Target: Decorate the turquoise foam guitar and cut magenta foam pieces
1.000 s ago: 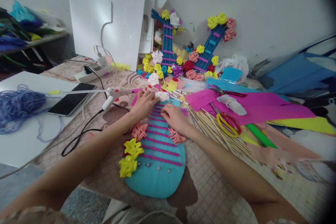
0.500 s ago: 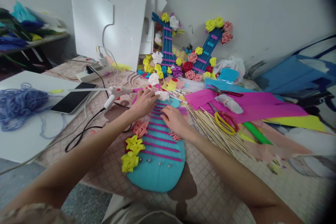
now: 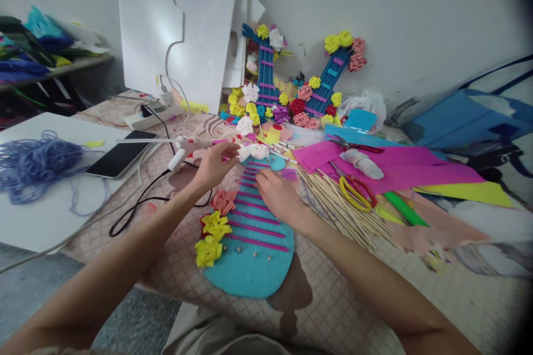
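wall (image 3: 416, 11) | patterned-cover table (image 3: 328, 283) | turquoise craft guitar (image 3: 250, 277) flat on it, centre front | bamboo sticks (image 3: 341, 208), scissors (image 3: 343, 191) to its right | glue gun (image 3: 180, 156) left | right hand (image 3: 277, 194) on neck (image 3: 249, 191), grip unclear | left hand (image 3: 216, 163) narrowly parted by white flowers (image 3: 255, 151)

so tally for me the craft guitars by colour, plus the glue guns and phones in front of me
Turquoise guitar: 1
Dark blue guitars: 2
Glue gun: 1
Phone: 1
Total: 5
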{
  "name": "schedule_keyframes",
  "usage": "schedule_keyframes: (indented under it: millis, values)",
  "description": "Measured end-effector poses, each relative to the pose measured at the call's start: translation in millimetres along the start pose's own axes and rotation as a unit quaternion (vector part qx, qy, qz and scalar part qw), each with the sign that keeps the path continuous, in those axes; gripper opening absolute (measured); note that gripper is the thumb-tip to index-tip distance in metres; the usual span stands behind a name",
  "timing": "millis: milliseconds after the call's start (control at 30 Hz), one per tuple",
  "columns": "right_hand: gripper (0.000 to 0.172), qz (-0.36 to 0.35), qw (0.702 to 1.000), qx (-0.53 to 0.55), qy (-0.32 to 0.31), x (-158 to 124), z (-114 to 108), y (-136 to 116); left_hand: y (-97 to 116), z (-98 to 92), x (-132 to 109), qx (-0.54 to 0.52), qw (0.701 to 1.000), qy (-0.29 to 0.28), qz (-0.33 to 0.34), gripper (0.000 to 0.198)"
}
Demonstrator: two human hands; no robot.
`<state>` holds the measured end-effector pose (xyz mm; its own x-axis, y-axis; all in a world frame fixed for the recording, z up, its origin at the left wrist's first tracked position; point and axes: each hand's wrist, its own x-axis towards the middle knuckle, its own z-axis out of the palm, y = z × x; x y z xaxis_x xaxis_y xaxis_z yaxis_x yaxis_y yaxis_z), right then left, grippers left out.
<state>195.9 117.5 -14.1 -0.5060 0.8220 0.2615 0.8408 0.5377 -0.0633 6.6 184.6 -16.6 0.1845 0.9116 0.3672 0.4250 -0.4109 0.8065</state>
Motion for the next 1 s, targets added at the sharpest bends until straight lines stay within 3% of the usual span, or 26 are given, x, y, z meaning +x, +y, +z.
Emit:
schedule_keyframes:
  millis: [267,467,600,767,833,1000]
  values:
    - [0.016,-0.081,0.996,-0.02,0.016,-17,-16,-19,15,-12.6,-20,-0.171,0.979,-0.031,-0.106,0.038]
    - [0.016,-0.106,0.985,0.078,0.113,-38,-37,-30,30,-23.4,-37,-0.225,0.96,-0.062,-0.153,0.038]
    - [0.005,-0.026,0.946,0.272,0.176,-42,-55,-34,46,-26.6,-51,-0.23,0.959,-0.074,-0.148,0.037]
    - [0.01,0.088,0.882,0.429,0.175,-37,-60,-35,69,-25.5,-70,-0.268,0.947,-0.095,-0.152,0.036]
    - [0.016,0.087,0.884,0.425,0.174,-38,-56,-37,78,-24.2,-77,-0.287,0.942,-0.097,-0.143,0.036]
    - [0.025,0.057,0.926,0.316,0.199,-52,-47,-46,94,-19.5,-96,-0.269,0.953,-0.075,-0.122,0.037]
